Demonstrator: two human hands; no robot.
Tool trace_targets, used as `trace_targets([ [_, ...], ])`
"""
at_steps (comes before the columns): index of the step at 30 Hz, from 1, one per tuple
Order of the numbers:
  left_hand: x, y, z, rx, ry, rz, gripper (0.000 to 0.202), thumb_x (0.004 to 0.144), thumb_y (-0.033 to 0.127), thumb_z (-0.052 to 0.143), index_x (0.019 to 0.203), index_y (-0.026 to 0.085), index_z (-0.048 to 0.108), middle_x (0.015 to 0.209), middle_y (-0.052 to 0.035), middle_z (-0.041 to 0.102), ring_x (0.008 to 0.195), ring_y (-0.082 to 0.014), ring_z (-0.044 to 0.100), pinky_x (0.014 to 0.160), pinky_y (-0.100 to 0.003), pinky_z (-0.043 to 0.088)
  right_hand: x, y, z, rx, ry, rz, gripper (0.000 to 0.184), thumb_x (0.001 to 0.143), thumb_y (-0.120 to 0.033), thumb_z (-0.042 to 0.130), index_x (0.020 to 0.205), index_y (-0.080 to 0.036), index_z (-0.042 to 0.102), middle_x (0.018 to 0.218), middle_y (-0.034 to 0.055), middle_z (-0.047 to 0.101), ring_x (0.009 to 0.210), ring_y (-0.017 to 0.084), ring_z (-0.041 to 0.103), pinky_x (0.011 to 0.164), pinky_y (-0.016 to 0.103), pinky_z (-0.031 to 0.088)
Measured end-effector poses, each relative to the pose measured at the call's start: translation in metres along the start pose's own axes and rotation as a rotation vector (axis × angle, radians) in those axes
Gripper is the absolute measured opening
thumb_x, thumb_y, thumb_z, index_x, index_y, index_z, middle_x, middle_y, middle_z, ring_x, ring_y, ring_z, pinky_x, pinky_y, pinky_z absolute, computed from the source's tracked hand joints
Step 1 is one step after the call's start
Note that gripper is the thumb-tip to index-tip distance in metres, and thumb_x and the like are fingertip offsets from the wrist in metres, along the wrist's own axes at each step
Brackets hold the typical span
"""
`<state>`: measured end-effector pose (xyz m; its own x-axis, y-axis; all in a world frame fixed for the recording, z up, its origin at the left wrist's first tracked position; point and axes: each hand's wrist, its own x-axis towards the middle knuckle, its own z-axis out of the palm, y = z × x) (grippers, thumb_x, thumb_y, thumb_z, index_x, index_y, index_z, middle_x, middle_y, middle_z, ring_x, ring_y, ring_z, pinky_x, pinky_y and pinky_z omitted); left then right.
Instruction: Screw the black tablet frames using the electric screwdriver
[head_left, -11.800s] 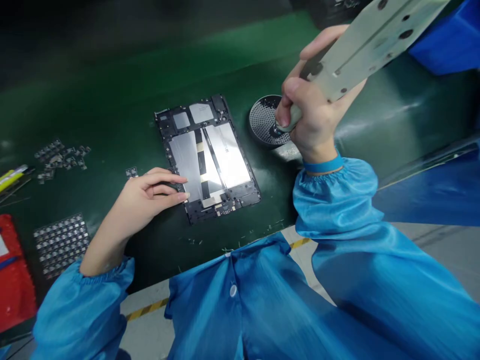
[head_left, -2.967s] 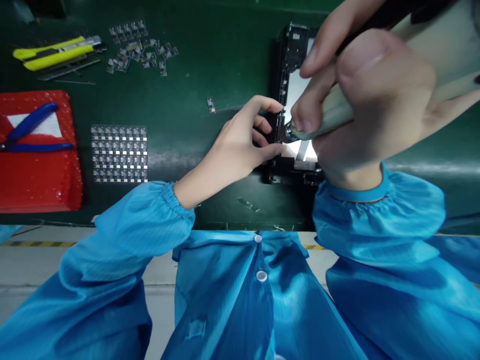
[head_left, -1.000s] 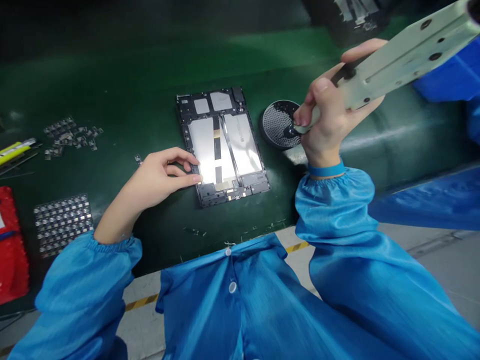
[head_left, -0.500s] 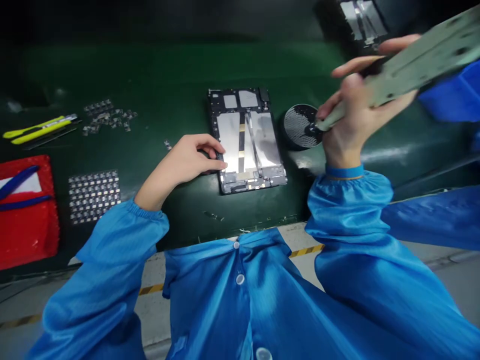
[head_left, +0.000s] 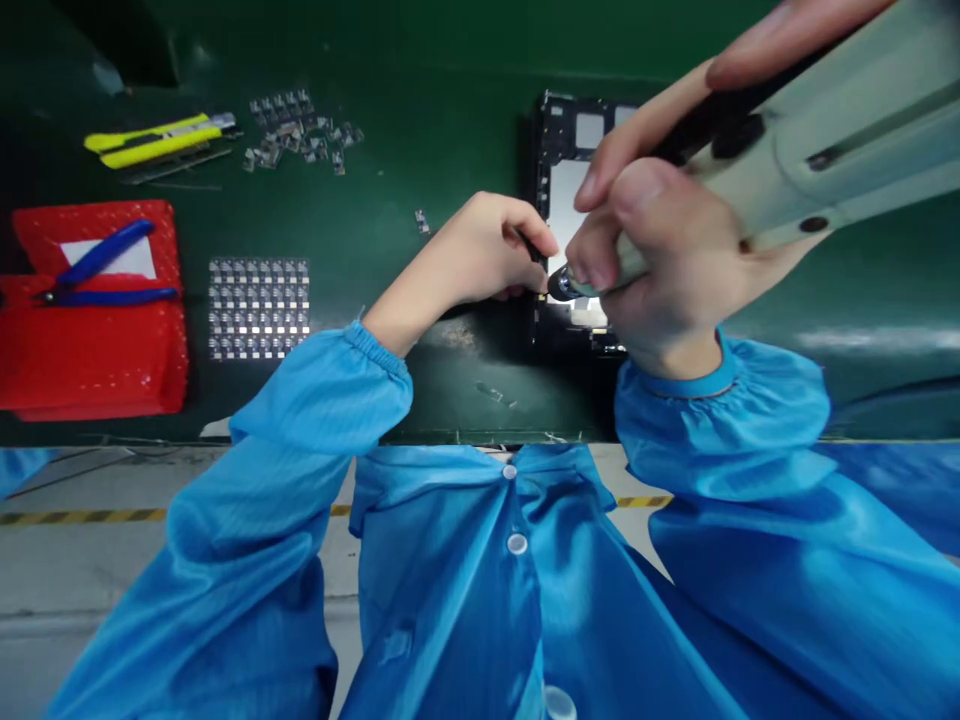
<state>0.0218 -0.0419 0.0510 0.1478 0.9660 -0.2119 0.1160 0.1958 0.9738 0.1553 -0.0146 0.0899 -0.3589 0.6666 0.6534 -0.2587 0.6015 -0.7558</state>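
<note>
An opened tablet chassis (head_left: 561,130) with black frame and silver shields lies on the green belt, mostly hidden behind my hands. My right hand (head_left: 675,250) is wrapped round a pale grey electric screwdriver (head_left: 825,130), whose tip points down at the chassis's lower left edge. My left hand (head_left: 480,250) rests curled at that same edge, fingertips pinched against the frame beside the screwdriver tip. What the fingers pinch is too small to see.
A grid sheet of small parts (head_left: 259,307) lies left of my left arm. A red tray (head_left: 90,320) carries blue-handled cutters (head_left: 97,270). A yellow utility knife (head_left: 154,138) and loose small components (head_left: 300,130) sit further back. One stray chip (head_left: 421,221) lies near my left hand.
My right hand brought the screwdriver from the round screw dish over to the chassis's lower left edge. My head leaned in closer. My left hand curled tighter against the frame.
</note>
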Motion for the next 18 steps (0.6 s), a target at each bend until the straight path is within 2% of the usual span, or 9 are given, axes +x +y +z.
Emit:
trace_targets([
  [2,0.0,0.001,0.001,0.009,-0.001,-0.009,0.022,0.077,-0.008,0.082,0.08,0.013,0.078,0.07,-0.0026,0.07,0.058,-0.0148,0.065,0.053,-0.024,0.048,-0.003,0.005,-0.003,0.025,-0.011,-0.055,0.044,0.096,-0.045,0.066,0.118,-0.017,0.039,0.097,0.001,0.051,0.061,-0.006,0.048,0.048,0.016,0.033],
  [4,0.0,0.003,0.002,0.025,0.004,-0.024,0.021,0.078,-0.007,0.081,0.081,0.014,0.079,0.07,-0.0029,0.07,0.06,-0.0172,0.067,0.054,-0.027,0.05,-0.004,0.009,-0.007,0.023,-0.04,-0.069,0.042,0.1,-0.047,0.061,0.122,-0.019,0.038,0.087,-0.0005,0.05,0.06,-0.004,0.048,0.051,0.016,0.034],
  [7,-0.001,0.006,0.003,0.038,0.015,-0.042,0.021,0.078,-0.007,0.078,0.081,0.014,0.08,0.071,-0.0034,0.071,0.063,-0.0194,0.068,0.056,-0.03,0.051,-0.006,0.013,-0.012,-0.027,-0.077,-0.092,0.041,0.102,-0.049,0.056,0.123,-0.02,0.036,0.089,-0.0021,0.051,0.062,-0.005,0.05,0.054,0.014,0.039],
  [10,-0.003,0.009,0.004,0.049,0.013,-0.047,0.024,0.078,-0.009,0.074,0.084,0.013,0.081,0.07,-0.0023,0.07,0.061,-0.0174,0.066,0.056,-0.029,0.05,-0.008,0.012,-0.016,-0.104,-0.113,-0.032,0.042,0.104,-0.049,0.055,0.127,-0.02,0.035,0.096,-0.0024,0.053,0.067,-0.005,0.054,0.059,0.014,0.044],
  [12,-0.004,0.012,0.004,0.055,0.014,-0.057,0.027,0.078,-0.012,0.071,0.085,0.012,0.081,0.068,-0.0003,0.068,0.058,-0.0147,0.063,0.055,-0.027,0.049,-0.009,0.009,-0.015,-0.09,-0.093,-0.019,0.044,0.103,-0.049,0.057,0.128,-0.02,0.035,0.097,-0.002,0.054,0.067,-0.005,0.054,0.058,0.015,0.043],
  [16,-0.005,0.015,0.005,0.03,0.027,-0.072,0.026,0.08,-0.015,0.071,0.081,0.01,0.077,0.066,0.0,0.067,0.057,-0.0134,0.06,0.054,-0.028,0.048,-0.011,0.007,-0.009,-0.005,-0.054,0.016,0.038,0.102,-0.041,0.057,0.128,-0.022,0.036,0.098,-0.0007,0.055,0.067,-0.005,0.052,0.057,0.018,0.039],
  [18,-0.004,0.015,0.005,0.028,0.026,-0.077,0.026,0.08,-0.015,0.074,0.081,0.011,0.076,0.067,-0.0003,0.067,0.058,-0.0144,0.061,0.054,-0.03,0.049,-0.01,0.011,-0.005,0.023,-0.032,-0.034,0.039,0.1,-0.041,0.059,0.126,-0.021,0.039,0.095,-0.0006,0.055,0.063,-0.003,0.05,0.054,0.02,0.034],
])
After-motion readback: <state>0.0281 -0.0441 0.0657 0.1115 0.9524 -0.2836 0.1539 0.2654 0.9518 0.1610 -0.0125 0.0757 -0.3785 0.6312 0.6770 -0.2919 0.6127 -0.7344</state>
